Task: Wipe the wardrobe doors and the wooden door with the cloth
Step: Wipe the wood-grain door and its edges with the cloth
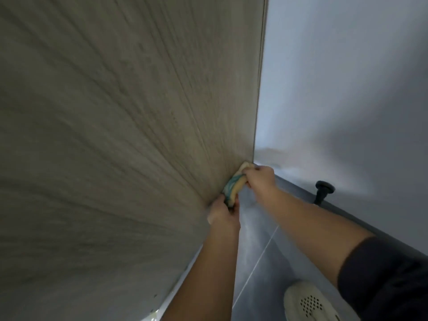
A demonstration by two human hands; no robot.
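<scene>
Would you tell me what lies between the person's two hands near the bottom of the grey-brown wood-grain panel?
In the head view, a bunched yellow and teal cloth spans the gap, gripped by the left hand and the right hand.

The wooden door (115, 135) is showing matt, streaky grain; the cloth (234, 188) is looking soft; the floor tiles (261, 251) are shining glossy; the perforated shoe (308, 302) is perhaps looking rubbery.

White perforated clog (309, 303) on grey floor tiles (261, 269); black doorstop (324, 189) near the wall (347, 89).
</scene>
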